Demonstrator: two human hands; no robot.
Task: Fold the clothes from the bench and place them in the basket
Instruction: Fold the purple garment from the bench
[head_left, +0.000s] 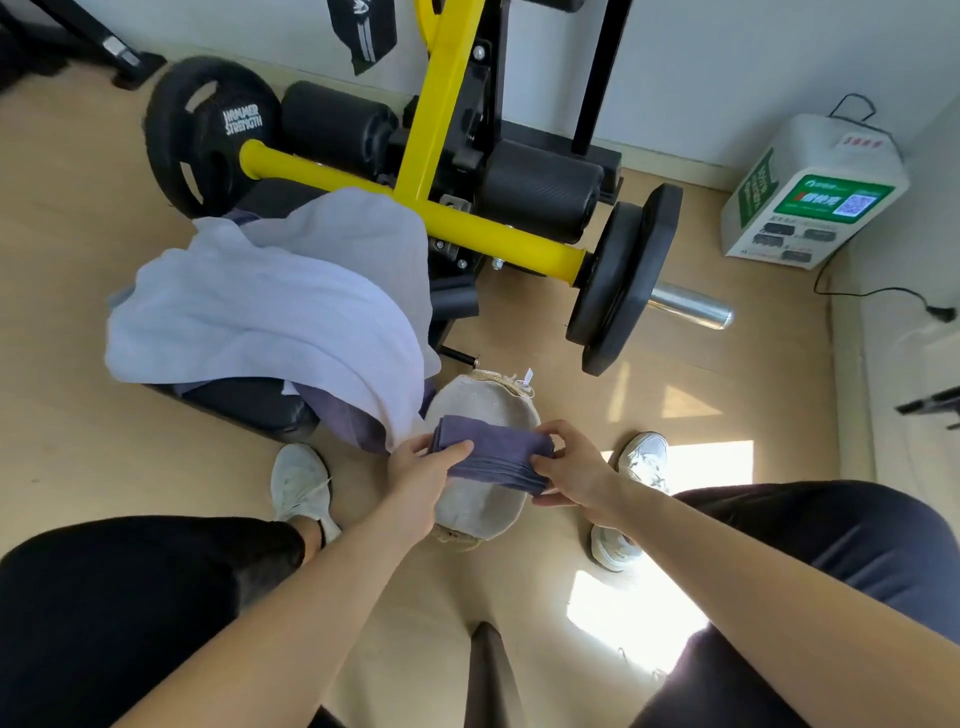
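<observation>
A folded dark blue-grey cloth (493, 452) hangs just above the open mouth of a beige oval basket (483, 405) on the floor between my feet. My left hand (421, 478) grips its left end with the thumb on top. At the right end, my right hand (566, 467) pinches the stacked layers. A large pale lavender cloth (270, 301) lies spread over the black bench (244, 402), and a purple garment (343, 421) hangs out from under it near the basket.
A yellow and black weight machine (441, 156) with black plates (618, 280) stands behind the bench. A white and green charging box (810, 192) sits by the right wall with a cable on the floor. My white shoes (301, 483) flank the basket.
</observation>
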